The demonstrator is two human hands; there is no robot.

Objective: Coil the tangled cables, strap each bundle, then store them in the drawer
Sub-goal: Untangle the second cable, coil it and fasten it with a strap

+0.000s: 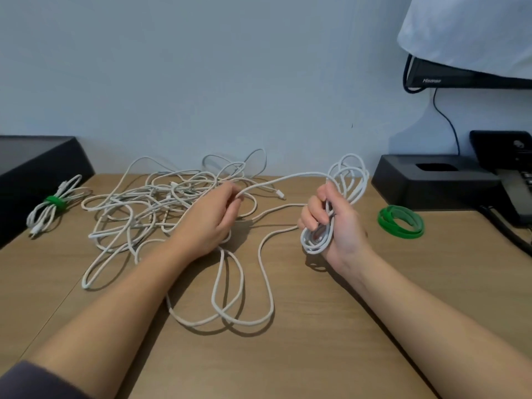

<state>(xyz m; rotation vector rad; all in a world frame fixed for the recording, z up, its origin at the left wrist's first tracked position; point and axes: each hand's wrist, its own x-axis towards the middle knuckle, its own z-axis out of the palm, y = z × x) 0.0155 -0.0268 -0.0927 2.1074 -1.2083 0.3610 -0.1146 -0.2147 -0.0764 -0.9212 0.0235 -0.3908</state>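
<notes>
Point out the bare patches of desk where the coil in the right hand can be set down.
Bare wood lies between the right hand and the green straps, and along the near edge of the desk below the cable loops. The middle left is crowded by the tangled cables, with the strapped bundle beyond.

tangled cables [161,205] mid-desk | strapped bundle [53,204] far left | strap roll [401,221] right | phone [515,191] behind the roll

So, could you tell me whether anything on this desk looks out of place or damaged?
Nothing looks damaged. The white cable tangle sprawls across the desk, which is the job in hand. The right hand grips a half-made coil, one strapped bundle lies at the left, and green straps wait at the right.
</notes>
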